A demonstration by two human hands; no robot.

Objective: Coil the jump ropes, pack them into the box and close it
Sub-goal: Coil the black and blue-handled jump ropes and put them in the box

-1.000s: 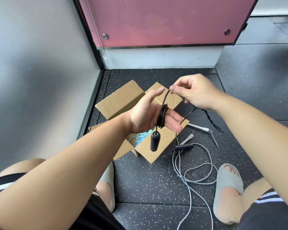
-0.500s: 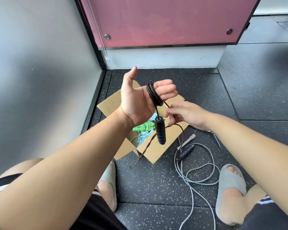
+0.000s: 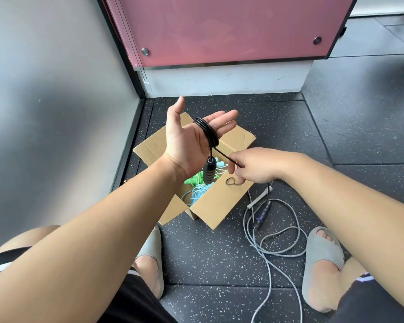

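Low right in the frame I see a grey rope (image 3: pixel 275 253) lying loose on the floor. In the centre the box (image 3: pixel 219 206) stands open, with green and blue ropes (image 3: pixel 197 187) inside. Above it my right hand (image 3: pixel 254 166) pinches the black rope (image 3: pixel 208 134), which is coiled around the straight fingers of my flat left hand (image 3: pixel 187 141).
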